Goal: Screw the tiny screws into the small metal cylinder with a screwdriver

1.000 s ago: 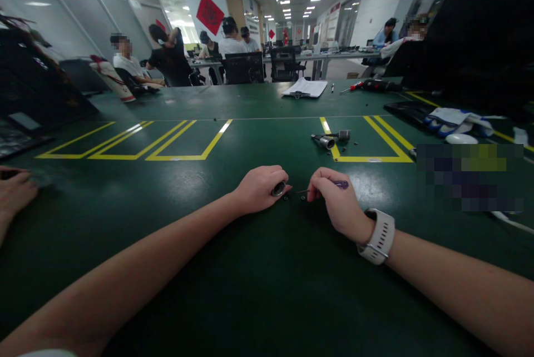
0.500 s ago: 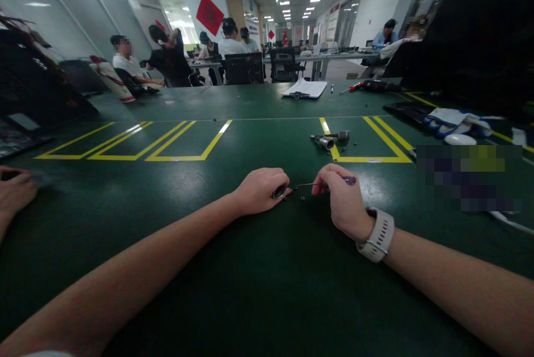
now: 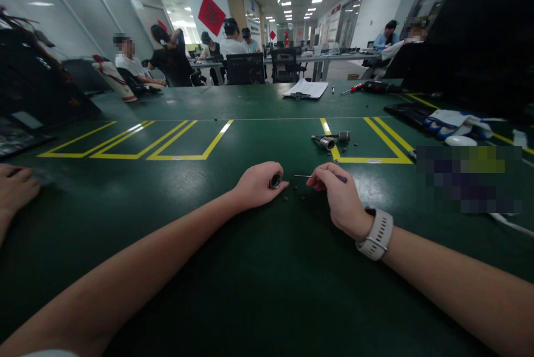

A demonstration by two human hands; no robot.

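Observation:
My left hand (image 3: 257,184) is wrapped around a metal cylinder (image 3: 275,181) whose open round end faces me. Between the fingers of my right hand (image 3: 336,193) is a thin screwdriver (image 3: 342,178) with a purple handle. Its slim shaft points left towards the cylinder, with a gap between them. On the green table below the tip lie a small dark ring (image 3: 295,187), a second ring (image 3: 286,198) and a third ring (image 3: 302,198). They look like nuts, but are too small to tell.
Two metal cylindrical parts (image 3: 327,143) lie by a yellow-taped box, with several tiny pieces around them. Farther back are a clipboard with paper (image 3: 306,89) and a red-tipped tool (image 3: 354,88). Gloves (image 3: 456,123) lie right. Another person's hand (image 3: 16,187) rests at the left edge.
My left hand has risen slightly and turned the cylinder's opening more towards me, uncovering a small ring. The screwdriver tip has lifted away from the ring on the table.

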